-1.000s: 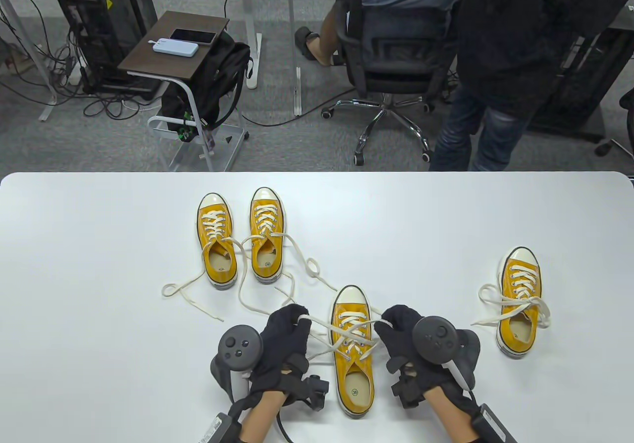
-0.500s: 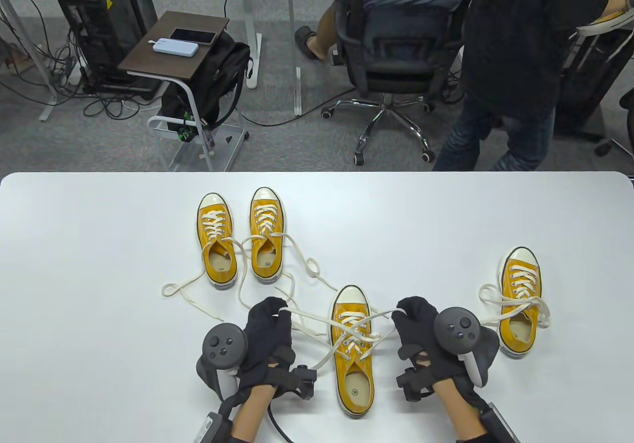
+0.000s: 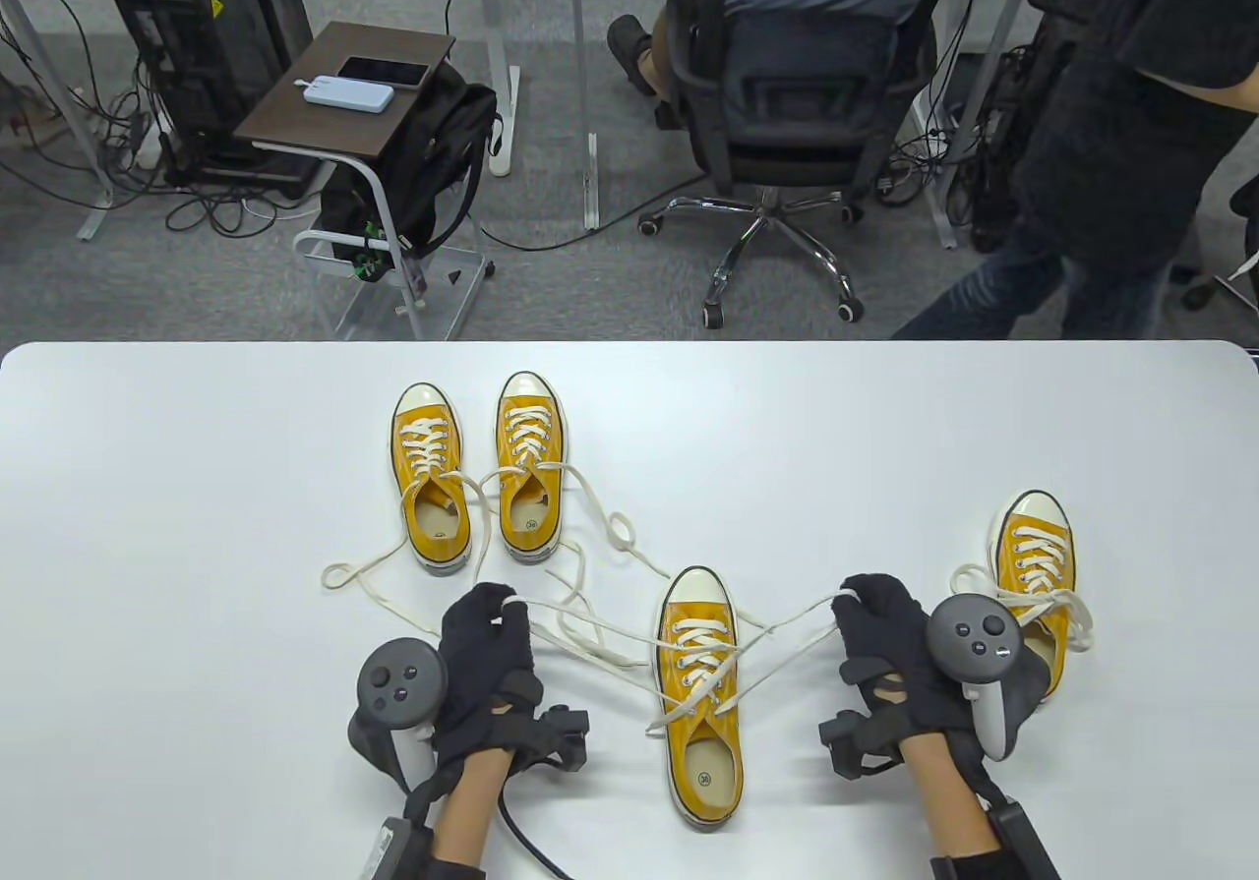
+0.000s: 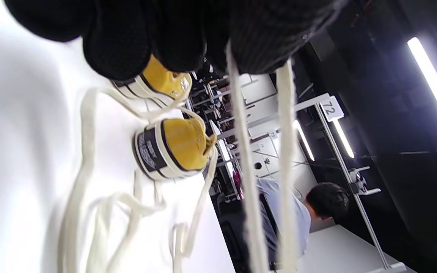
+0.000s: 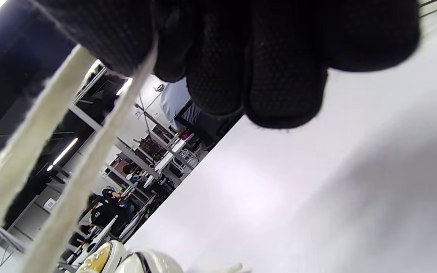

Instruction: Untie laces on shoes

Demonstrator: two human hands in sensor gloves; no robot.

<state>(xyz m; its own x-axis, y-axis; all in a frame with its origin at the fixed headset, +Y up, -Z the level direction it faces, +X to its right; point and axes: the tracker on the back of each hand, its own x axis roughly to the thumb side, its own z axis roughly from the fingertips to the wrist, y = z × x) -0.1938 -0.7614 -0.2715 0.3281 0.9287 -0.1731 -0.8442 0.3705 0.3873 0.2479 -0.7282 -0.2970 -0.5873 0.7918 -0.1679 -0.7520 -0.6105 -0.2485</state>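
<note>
Nearest the bench's front edge stands the middle shoe, toe pointing away, its opening showing only a round size label on the insole. Its lace is drawn out to both sides: the left hand has its grip pinched on a doubled strand at its fingertips, and the right hand has its grip pinched on the other side's strand, both strands running taut from the eyelets, with one loose end lying across the tongue. A tracker sits on the back of the left hand and another tracker on the right. Just behind the right hand, partly hidden by it, is the right-side shoe, its lace in loops that spread over both sides. Farther back and to the left stands a pair of shoes side by side, toes away, their laces trailing loose over the bench toward the left hand; the right one of the pair shows a size label inside. Beyond the bench are a small side table carrying a phone and a power bank, and an office chair with someone seated. The left wrist view adds what the table view cannot: two lace strands coming out from between the gloved fingers, and the heel patches of the pair of shoes seen from behind. The right wrist view shows two strands leaving that hand's fingers and white toe caps at the bottom edge; which shoes these are cannot be told.
</note>
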